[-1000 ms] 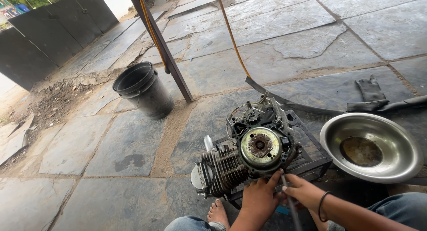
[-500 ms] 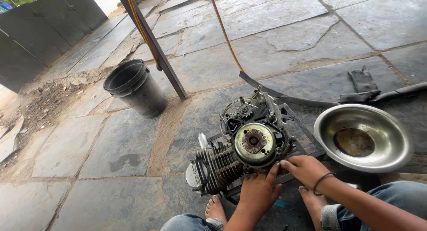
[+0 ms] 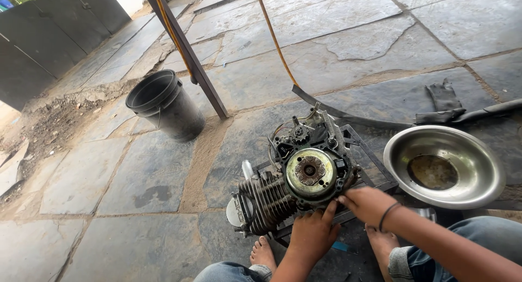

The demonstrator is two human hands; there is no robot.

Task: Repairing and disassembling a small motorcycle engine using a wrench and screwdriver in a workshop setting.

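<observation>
A greasy motorcycle engine (image 3: 304, 179) with a round flywheel (image 3: 310, 172) and a finned cylinder (image 3: 266, 199) lies on a low dark metal frame (image 3: 375, 168) on the stone floor. My left hand (image 3: 312, 234) grips the engine's lower edge just below the flywheel, fingers pointing up. My right hand (image 3: 368, 203), with a dark band on the wrist, pinches the casing's lower right edge. My bare feet (image 3: 263, 255) rest under the engine, between my knees in jeans.
A steel bowl (image 3: 473, 189) with dirty liquid sits right of the engine. A black bucket (image 3: 163, 105) stands at the upper left beside a slanted metal post (image 3: 187, 51). A yellow hose (image 3: 274, 37), a rubber strip and a dark rag (image 3: 443, 100) lie beyond.
A thin tool seen by my right hand a second ago is out of sight. Both hands have moved up onto the engine's lower edge, the right one to the casing's right corner.
</observation>
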